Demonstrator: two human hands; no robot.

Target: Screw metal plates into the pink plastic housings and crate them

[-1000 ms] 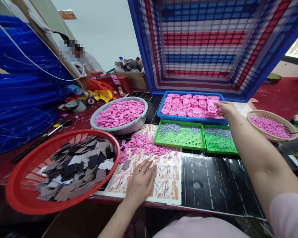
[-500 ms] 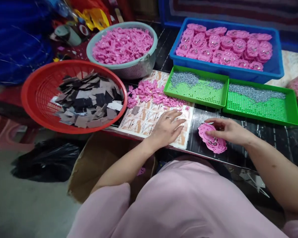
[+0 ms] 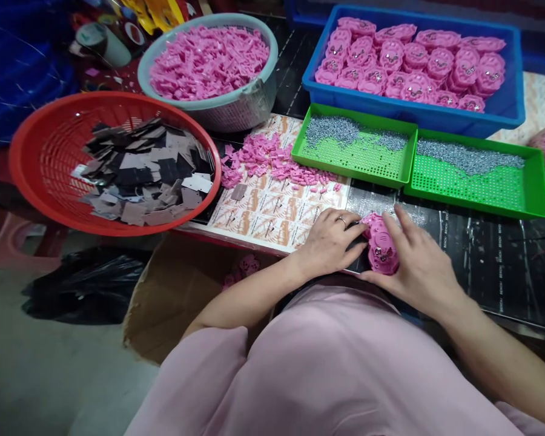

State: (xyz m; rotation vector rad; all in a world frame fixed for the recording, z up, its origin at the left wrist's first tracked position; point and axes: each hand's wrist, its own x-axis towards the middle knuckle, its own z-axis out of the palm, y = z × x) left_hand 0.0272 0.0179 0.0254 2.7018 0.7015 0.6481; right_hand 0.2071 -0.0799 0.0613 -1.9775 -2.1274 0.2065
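A pink plastic piece (image 3: pixel 381 245) with small metal parts lies on the dark table near its front edge, between both hands. My left hand (image 3: pixel 333 239), with a ring on one finger, has its fingertips at the piece's left side. On the other side, my right hand (image 3: pixel 415 260) has its fingers spread around the piece's right edge, thumb toward the table edge. Behind them are two green trays (image 3: pixel 354 168) of small silvery parts. Small pink parts (image 3: pixel 272 158) lie loose on the patterned sheet to the left, by a flat grey piece (image 3: pixel 238 192).
A red basket (image 3: pixel 27 163) of dark and grey flat pieces stands at the left. Behind it is a grey-green basket (image 3: pixel 254 97) of pink parts. A blue bin (image 3: pixel 413 115) holds pink pieces. Below the table sits an open cardboard box (image 3: pixel 163 303).
My left hand has moved right to the pink piece. My right hand has opened from its grip around the piece, which now lies more upright in view. The camera view has shifted.
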